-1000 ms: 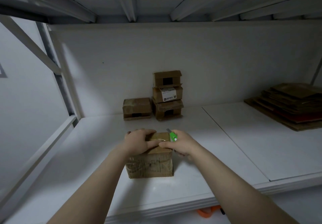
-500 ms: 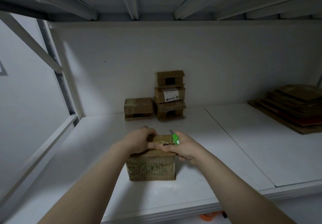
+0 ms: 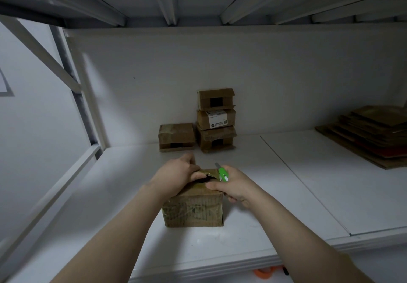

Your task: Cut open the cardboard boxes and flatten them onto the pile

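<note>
Box (image 3: 193, 210) sits on white shelf (image 3: 99, 205), lower centre of frame; top seam parted, dark gap showing. Left hand (image 3: 176, 178) curls over top flap, thumb at its edge. Right hand (image 3: 236, 185) grips green cutter (image 3: 222, 173), blade pointing up and away, thumb resting on box top. Judgement: small taped carton, likely light; walls stiff but creased, tape slick. Best held at flap edges and corners, clear of blade. Other boxes (image 3: 215, 119) wait mid-frame against back wall. Flattened pile (image 3: 370, 132) lies at right edge.
</note>
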